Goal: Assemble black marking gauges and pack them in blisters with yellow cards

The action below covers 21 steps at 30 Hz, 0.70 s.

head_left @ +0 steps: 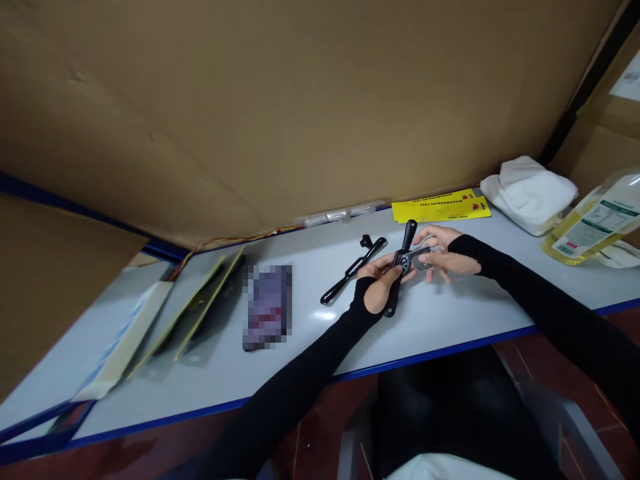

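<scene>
My left hand [383, 283] is wrapped round the middle of a black spokeshave [410, 233], its two handles sticking out at a slant above the table. The thumb presses on the metal part at its centre. Close beside it, my right hand [453, 257] pinches a thin, shiny greyish piece [423, 260] between thumb and fingers, right against the spokeshave's middle. What that piece is made of I cannot tell. A second black spokeshave body [337, 289] lies on the table to the left of my hands, with a small black part [366, 241] just behind it.
Yellow cards [440, 210] and clear plastic packaging [340, 215] lie along the cardboard back wall. At right are a white cloth bundle [530, 193] and a bottle of yellow liquid [570, 237]. A blurred-out purple object [267, 307] and yellow-edged packs [200, 310] lie left.
</scene>
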{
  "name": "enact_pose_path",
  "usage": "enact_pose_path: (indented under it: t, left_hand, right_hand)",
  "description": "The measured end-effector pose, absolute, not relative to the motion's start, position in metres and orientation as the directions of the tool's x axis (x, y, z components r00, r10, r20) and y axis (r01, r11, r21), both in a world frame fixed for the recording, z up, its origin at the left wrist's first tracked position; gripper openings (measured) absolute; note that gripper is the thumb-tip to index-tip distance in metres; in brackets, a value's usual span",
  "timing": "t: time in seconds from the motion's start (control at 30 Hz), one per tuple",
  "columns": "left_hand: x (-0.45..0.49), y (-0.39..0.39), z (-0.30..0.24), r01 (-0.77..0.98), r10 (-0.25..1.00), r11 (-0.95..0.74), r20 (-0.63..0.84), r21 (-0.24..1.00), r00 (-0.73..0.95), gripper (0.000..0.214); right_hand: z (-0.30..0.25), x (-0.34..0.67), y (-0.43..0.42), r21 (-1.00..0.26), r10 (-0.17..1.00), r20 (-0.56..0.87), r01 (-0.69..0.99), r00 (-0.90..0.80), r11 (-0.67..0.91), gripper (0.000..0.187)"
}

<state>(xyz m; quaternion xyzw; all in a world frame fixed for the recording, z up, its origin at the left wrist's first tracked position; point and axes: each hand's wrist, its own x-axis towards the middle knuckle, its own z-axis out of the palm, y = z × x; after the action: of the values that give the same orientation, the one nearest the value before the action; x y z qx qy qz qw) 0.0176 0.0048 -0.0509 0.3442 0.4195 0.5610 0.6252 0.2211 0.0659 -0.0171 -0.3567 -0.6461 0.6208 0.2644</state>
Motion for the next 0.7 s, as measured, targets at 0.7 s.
enact_pose_path:
  t: [0.7]
  left_hand:
    - [0.029, -0.003, -0.053, -0.403, 0.998, 0.051, -0.061, 0.914, -0.013, 0.048]
  right_hand:
    - [-0.019, 0.199, 0.045, -0.843, 0.902, 0.057, 0.463, -0.428, 0.274, 0.036]
